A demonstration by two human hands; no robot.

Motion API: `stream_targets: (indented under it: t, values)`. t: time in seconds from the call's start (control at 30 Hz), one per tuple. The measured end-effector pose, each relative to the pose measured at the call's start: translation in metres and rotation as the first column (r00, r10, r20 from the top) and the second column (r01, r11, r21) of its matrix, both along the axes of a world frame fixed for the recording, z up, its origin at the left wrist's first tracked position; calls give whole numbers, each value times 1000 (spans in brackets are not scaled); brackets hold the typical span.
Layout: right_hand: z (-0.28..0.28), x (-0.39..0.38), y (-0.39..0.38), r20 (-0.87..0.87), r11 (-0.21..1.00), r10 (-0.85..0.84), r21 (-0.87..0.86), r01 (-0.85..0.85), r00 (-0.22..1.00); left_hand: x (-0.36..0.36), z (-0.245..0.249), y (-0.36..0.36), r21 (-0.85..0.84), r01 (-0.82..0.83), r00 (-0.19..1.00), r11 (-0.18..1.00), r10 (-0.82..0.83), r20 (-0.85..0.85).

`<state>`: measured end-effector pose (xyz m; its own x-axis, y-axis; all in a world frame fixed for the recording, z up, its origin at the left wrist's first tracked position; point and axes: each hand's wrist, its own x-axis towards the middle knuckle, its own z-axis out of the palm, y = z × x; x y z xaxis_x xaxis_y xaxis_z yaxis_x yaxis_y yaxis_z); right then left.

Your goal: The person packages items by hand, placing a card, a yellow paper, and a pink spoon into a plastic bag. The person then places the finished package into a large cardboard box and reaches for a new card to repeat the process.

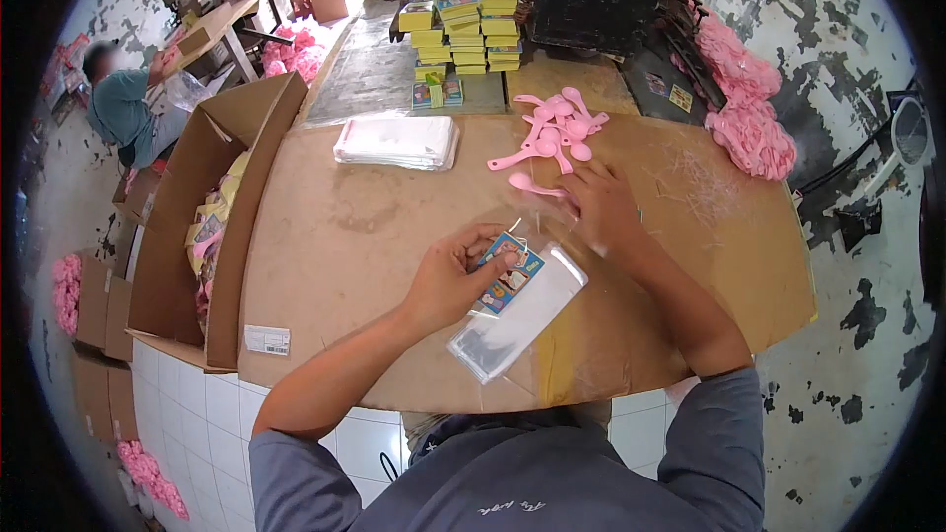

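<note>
My left hand [458, 271] is closed on a small blue printed card [510, 278], with the thumb across its face. A thin white tie [520, 232] sticks out at the card's top. Under the card lies a stack of clear plastic bags [532, 320], slanting across the cardboard. My right hand [603, 202] reaches farther out, its fingers closed at the handle of a pink spoon [532, 185]; the fingertips are partly hidden. Some clear film shows faintly between the two hands. Just beyond is a heap of pink spoons [560, 126].
Another stack of clear bags [394, 142] lies at the back left. An open carton [222, 227] stands at the left edge. Piles of yellow-edged cards [458, 30] rise behind. Thin white ties [711, 187] are scattered at right. A person [138, 108] sits far left.
</note>
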<state>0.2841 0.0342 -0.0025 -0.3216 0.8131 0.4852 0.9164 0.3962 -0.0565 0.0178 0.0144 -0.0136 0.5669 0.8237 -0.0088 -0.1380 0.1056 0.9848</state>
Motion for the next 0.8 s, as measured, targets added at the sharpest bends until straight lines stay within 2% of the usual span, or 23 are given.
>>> stream_targets:
  t: [0.07, 0.1, 0.17, 0.27, 0.37, 0.47, 0.57, 0.67, 0.77, 0.8]
  values:
    - [13, -1, -3, -101, 999, -15, -39, 11, 995, -2, 5, 0, -26, 7, 1000, 1000, -8, -2]
    - [23, 0, -7, -274, 989, -11, -142, -29, 962, -3, 10, 0, -31, 13, 1000, 999, -13, -10]
    - [42, 5, -17, -584, 935, -64, -318, -156, 809, -4, 9, 1, -10, 13, 1000, 1000, -13, -11]
    - [44, 16, -28, -771, 933, -54, -266, -244, 635, -3, 2, 3, 36, 3, 1000, 999, -3, 5]
    - [39, 23, -32, -793, 935, -14, -226, -273, 609, -2, 6, 1, 28, 6, 1000, 1000, -6, 3]
    - [40, 16, -37, -764, 920, 62, -205, -333, 642, -1, 5, 1, 44, 7, 1000, 999, -6, -18]
    - [43, 9, -40, -690, 909, 146, -190, -372, 709, -1, 6, 0, 39, 23, 997, 999, -20, -78]
    - [41, 9, -42, -612, 929, 142, -188, -318, 778, -2, 6, 0, 39, 75, 988, 996, -69, -141]
    - [38, 5, -42, -667, 944, 166, -106, -313, 727, -3, 7, 1, 38, 127, 980, 991, -120, -159]
    - [38, 6, -42, -639, 937, 185, -116, -331, 747, -3, 8, 0, 28, 133, 979, 991, -127, -157]
